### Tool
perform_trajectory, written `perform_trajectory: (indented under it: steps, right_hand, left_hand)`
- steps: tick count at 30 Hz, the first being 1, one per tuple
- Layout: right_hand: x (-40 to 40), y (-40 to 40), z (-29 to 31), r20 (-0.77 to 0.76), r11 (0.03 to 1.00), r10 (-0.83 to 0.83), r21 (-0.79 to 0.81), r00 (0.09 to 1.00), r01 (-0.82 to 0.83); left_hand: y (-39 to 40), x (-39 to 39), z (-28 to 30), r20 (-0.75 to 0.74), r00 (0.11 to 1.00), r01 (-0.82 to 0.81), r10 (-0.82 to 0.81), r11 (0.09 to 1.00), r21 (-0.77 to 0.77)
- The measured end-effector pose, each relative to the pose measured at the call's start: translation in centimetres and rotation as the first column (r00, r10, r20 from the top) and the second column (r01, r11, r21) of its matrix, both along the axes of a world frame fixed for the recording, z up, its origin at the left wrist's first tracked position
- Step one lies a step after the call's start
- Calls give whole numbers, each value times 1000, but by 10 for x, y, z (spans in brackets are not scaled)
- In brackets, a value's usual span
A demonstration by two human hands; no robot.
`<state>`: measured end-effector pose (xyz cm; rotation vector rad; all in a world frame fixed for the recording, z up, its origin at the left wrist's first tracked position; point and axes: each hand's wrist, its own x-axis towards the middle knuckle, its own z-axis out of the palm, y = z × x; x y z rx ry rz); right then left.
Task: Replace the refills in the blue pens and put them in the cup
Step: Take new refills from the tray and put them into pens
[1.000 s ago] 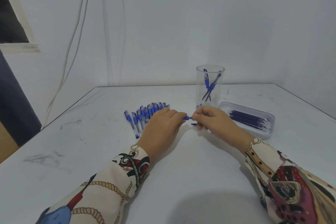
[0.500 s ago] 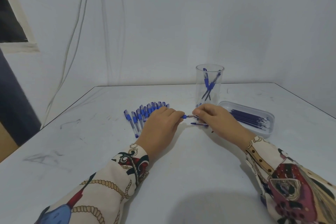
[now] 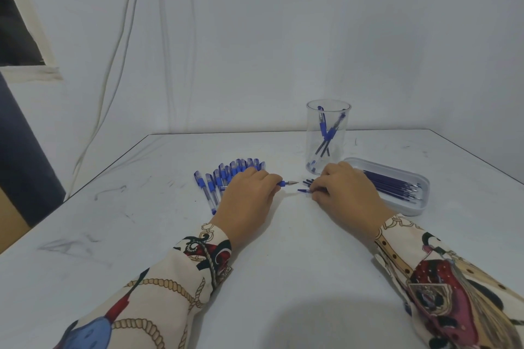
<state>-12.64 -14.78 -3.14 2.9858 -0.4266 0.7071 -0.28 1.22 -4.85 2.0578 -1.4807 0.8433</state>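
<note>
On the white table our hands have drawn apart. Our left hand grips a pen, tip exposed at three o'clock; our right hand pinches loose refills, so the swap continues. Beyond, at one o'clock, the cup holds finished pens.

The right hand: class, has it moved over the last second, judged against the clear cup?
Yes. The right hand has drawn back from the left hand towards the tray, its fingertips now below the clear cup.
</note>
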Motion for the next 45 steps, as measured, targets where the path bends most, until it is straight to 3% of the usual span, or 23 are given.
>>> perform_trajectory:
  steps: [7, 15, 21, 26, 45]
  right_hand:
    - [-1, 4, 10, 100, 992, 52, 112, 994, -63]
    - [1, 11, 10, 113, 986, 133, 88, 985, -144]
    - [0, 16, 12, 130, 882, 175, 419, 976, -214]
    - [1, 18, 15, 188, 839, 134, 502, 973, -213]
    - [1, 21, 14, 197, 858, 154, 460, 968, -230]
  left_hand:
    - [0, 1, 0, 15, 1000, -5, 5, 1000, 14]
    - [-3, 0, -1, -11, 999, 34, -33, 999, 29]
    - [-2, -4, 0, -13, 997, 72, -72, 997, 28]
    - [-3, -5, 2, 2, 995, 101, -101, 995, -24]
    - [-8, -6, -1, 44, 993, 111, -109, 993, -41]
